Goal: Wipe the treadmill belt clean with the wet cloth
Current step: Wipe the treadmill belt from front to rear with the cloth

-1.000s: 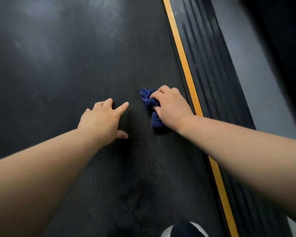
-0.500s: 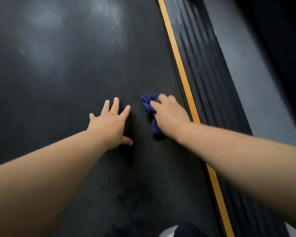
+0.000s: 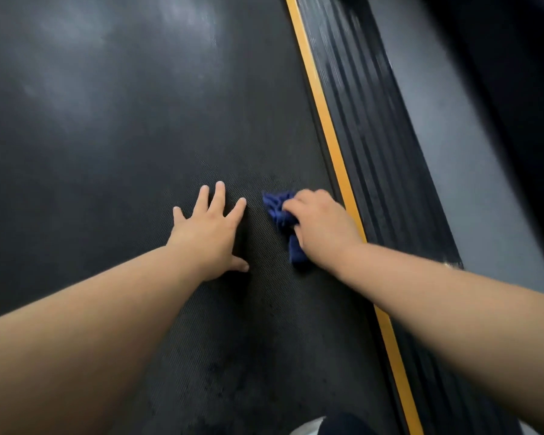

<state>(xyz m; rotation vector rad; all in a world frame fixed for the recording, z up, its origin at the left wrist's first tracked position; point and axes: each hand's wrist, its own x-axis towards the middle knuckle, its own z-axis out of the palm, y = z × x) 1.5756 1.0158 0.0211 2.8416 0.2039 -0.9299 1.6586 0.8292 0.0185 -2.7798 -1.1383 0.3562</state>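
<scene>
On the belt, right hand grips cloth.

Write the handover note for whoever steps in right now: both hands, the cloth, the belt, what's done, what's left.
Left hand: flat on the treadmill belt, fingers spread, holding nothing.
Right hand: grips the bunched blue cloth and presses it on the belt, close to the yellow stripe at the belt's right edge.
Done: wiping is under way; how much is covered cannot be told.
Left: dark mottled patches show nearer the person; likely work there next, then the rest of the belt.
</scene>
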